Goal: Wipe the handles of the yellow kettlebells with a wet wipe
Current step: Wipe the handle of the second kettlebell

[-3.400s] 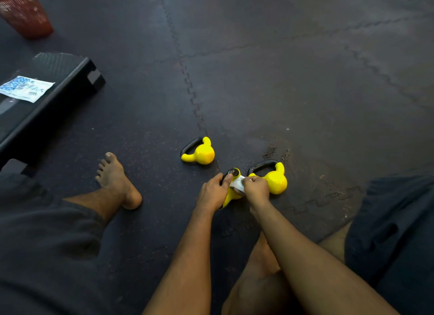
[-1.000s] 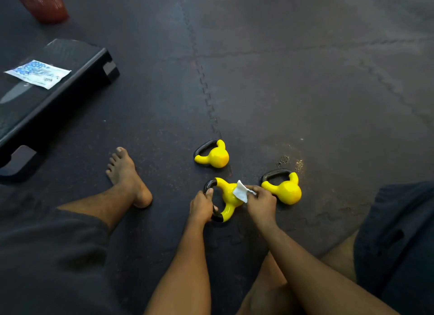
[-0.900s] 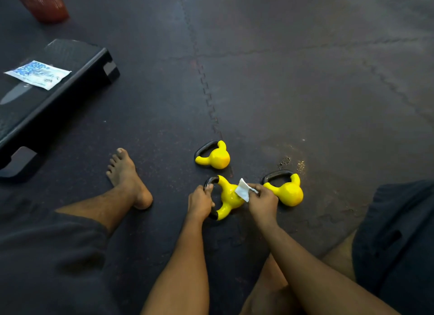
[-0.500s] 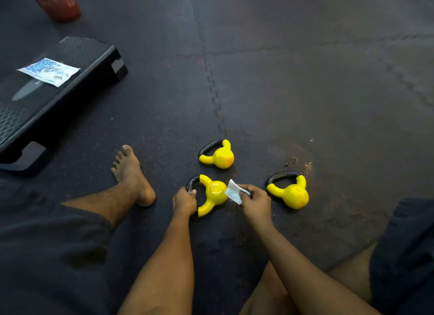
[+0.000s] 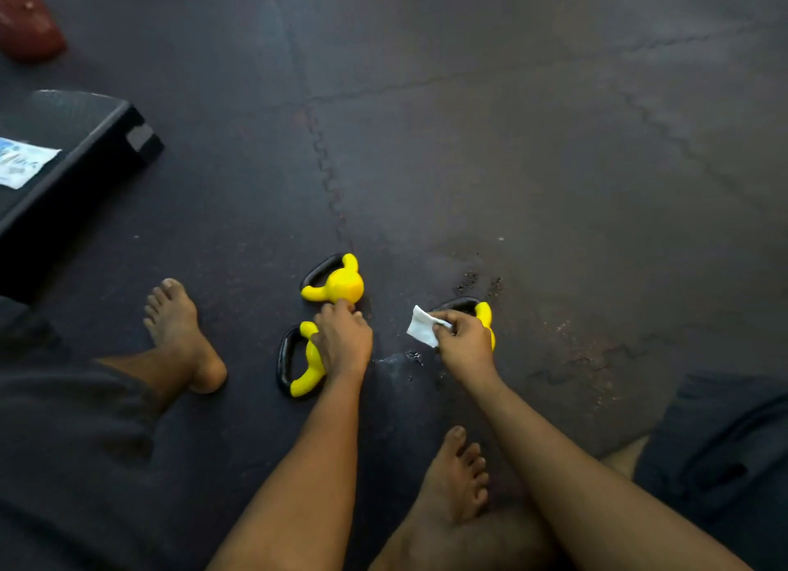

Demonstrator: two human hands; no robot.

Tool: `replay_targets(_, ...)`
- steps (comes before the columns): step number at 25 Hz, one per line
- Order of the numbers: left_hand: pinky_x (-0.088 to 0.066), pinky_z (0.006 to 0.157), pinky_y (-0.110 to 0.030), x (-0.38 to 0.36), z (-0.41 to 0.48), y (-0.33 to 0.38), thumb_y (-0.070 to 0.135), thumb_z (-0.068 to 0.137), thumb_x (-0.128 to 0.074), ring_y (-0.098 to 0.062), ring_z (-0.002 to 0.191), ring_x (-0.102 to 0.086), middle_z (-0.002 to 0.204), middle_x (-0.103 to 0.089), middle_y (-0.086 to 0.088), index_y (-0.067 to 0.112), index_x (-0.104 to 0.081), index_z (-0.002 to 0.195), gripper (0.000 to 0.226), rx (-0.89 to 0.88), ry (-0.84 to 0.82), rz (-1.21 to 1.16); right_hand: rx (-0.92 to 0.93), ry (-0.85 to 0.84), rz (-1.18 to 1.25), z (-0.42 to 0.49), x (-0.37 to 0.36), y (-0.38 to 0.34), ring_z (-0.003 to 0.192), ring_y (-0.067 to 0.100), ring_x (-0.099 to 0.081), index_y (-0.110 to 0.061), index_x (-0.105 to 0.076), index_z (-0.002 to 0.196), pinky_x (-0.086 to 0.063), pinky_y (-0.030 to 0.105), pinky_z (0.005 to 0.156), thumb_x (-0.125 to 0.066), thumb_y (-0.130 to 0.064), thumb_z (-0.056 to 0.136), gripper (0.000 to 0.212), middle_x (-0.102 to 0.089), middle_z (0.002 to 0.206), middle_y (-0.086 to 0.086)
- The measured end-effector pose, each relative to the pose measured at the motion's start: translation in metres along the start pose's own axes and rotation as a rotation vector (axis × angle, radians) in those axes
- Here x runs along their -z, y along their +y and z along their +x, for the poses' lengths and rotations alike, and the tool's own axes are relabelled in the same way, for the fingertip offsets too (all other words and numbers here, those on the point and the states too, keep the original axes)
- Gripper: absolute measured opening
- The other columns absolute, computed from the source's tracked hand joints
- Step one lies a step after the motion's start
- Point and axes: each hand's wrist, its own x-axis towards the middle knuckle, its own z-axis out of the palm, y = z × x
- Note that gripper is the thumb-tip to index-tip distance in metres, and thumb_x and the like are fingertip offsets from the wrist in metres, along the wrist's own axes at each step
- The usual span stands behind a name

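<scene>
A bare foot [image 5: 456,476] rests on the dark rubber floor mat [image 5: 554,165] behind both hands. The left hand [image 5: 343,344] lies palm-down over a yellow kettlebell with a black handle [image 5: 305,366], its fingertips reaching a second yellow kettlebell [image 5: 339,283] just beyond; I cannot tell whether it grips either one. The right hand [image 5: 464,344] pinches a crumpled white wet wipe [image 5: 422,325] and covers a third yellow kettlebell [image 5: 484,312]. Far to the left of the left hand, a black step platform [image 5: 85,144] carries a blue-white packet [image 5: 21,161]
</scene>
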Motion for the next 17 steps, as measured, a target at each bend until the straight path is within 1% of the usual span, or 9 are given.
replay_targets(3,-0.044,0.084,-0.045,-0.022,0.003,0.038,0.023,0.091,-0.054,-0.034,0.106,-0.053,0.105,-0.061,-0.012,0.014,-0.063,0.096,0.013,-0.170,-0.072,0.036,-0.005,0.043,-0.065,0.016,0.021,0.005,0.087,0.014,-0.060,-0.024,-0.075,0.104,-0.035,0.012,0.065,-0.057,-0.011,0.086,0.028,-0.070,0.099,0.005)
replay_targets(5,-0.047,0.082,-0.044,-0.043,0.012,0.055,0.020,0.091,-0.054,-0.037,0.103,-0.057,0.104,-0.063,-0.015,0.011,-0.063,0.097,0.014,-0.233,-0.203,-0.035,-0.042,0.099,-0.057,0.022,0.028,0.011,0.089,0.018,-0.063,-0.020,-0.075,0.105,-0.038,0.017,0.069,-0.057,-0.008,0.085,0.029,-0.073,0.099,0.007)
replay_targets(6,-0.048,0.084,-0.043,-0.056,0.018,0.063,0.019,0.092,-0.055,-0.037,0.106,-0.058,0.107,-0.064,-0.017,0.009,-0.064,0.102,0.017,-0.253,-0.301,-0.054,-0.077,0.146,-0.047,0.024,0.030,0.015,0.091,0.022,-0.064,-0.017,-0.075,0.105,-0.040,0.021,0.071,-0.057,-0.007,0.085,0.029,-0.073,0.099,0.009)
replay_targets(8,-0.047,0.093,-0.040,-0.076,0.029,0.074,0.022,0.093,-0.056,-0.036,0.115,-0.057,0.120,-0.064,-0.018,0.007,-0.062,0.119,0.030,-0.267,-0.502,-0.015,-0.163,0.260,-0.014,0.029,0.030,0.024,0.095,0.029,-0.065,-0.013,-0.075,0.106,-0.042,0.025,0.074,-0.057,-0.005,0.084,0.029,-0.073,0.101,0.014)
replay_targets(9,-0.047,0.095,-0.039,-0.085,0.033,0.077,0.024,0.093,-0.058,-0.035,0.117,-0.056,0.124,-0.063,-0.018,0.007,-0.060,0.124,0.035,-0.272,-0.562,0.020,-0.201,0.309,-0.007,0.031,0.031,0.028,0.097,0.031,-0.065,-0.012,-0.074,0.106,-0.043,0.026,0.076,-0.056,-0.004,0.084,0.029,-0.073,0.103,0.015)
replay_targets(10,-0.047,0.096,-0.039,-0.093,0.036,0.078,0.026,0.093,-0.060,-0.035,0.117,-0.057,0.124,-0.063,-0.018,0.007,-0.059,0.124,0.038,-0.279,-0.588,0.046,-0.234,0.348,-0.004,0.034,0.031,0.032,0.098,0.032,-0.065,-0.012,-0.074,0.107,-0.045,0.028,0.079,-0.056,-0.005,0.085,0.029,-0.073,0.104,0.016)
replay_targets(12,-0.047,0.091,-0.039,-0.104,0.037,0.078,0.028,0.089,-0.066,-0.035,0.112,-0.058,0.117,-0.064,-0.018,0.006,-0.061,0.117,0.036,-0.287,-0.596,0.064,-0.277,0.396,0.004,0.039,0.033,0.038,0.100,0.031,-0.065,-0.012,-0.074,0.108,-0.047,0.029,0.083,-0.057,-0.006,0.085,0.029,-0.073,0.106,0.015)
replay_targets(15,-0.046,0.089,-0.039,-0.107,0.032,0.075,0.026,0.082,-0.072,-0.035,0.109,-0.056,0.116,-0.060,-0.019,0.008,-0.057,0.114,0.040,-0.223,-0.628,0.079,-0.271,0.425,0.020,0.042,0.034,0.038,0.096,0.028,-0.065,-0.012,-0.074,0.106,-0.043,0.024,0.076,-0.057,-0.006,0.085,0.028,-0.074,0.103,0.012)
replay_targets(17,-0.046,0.089,-0.040,-0.103,0.028,0.076,0.022,0.082,-0.070,-0.038,0.112,-0.057,0.120,-0.059,-0.022,0.004,-0.054,0.116,0.042,-0.191,-0.645,0.138,-0.255,0.432,0.039,0.041,0.034,0.033,0.093,0.026,-0.065,-0.013,-0.075,0.103,-0.041,0.022,0.073,-0.057,-0.005,0.084,0.027,-0.074,0.100,0.011)
